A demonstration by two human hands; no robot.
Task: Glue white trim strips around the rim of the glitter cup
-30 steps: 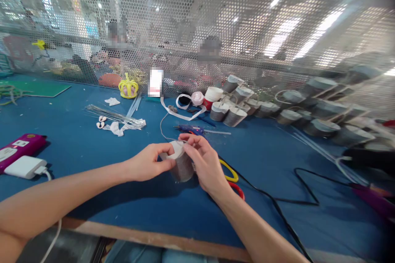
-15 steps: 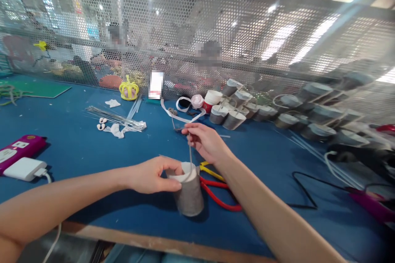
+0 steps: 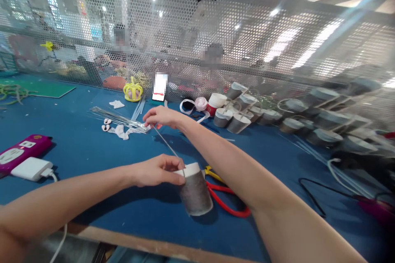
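In the head view, the left hand (image 3: 157, 169) grips the white rim of a grey cup (image 3: 195, 191) that stands a little tilted on the blue worktop (image 3: 77, 152); thumb and fingers close on the rim at its near-left side, so the cup lies just to the right of this hand and below its fingertips.

The right hand (image 3: 161, 116) is raised farther away, beyond the left hand and a little to the left of the cup. It is pinched shut on the upper end of a thin wire (image 3: 168, 144). The long axis of the wire runs slanted, from the right hand down and toward the right, to the rim of the cup beside the left fingertips. Whether the lower end goes through the cup wall I cannot tell.

The left hand is the nearer one to the cup; the right forearm crosses above it. Just right of the cup, under this forearm, lie red-handled pliers (image 3: 226, 205). Beyond the right hand lies a bundle of wires (image 3: 119, 117), close to its fingertips.
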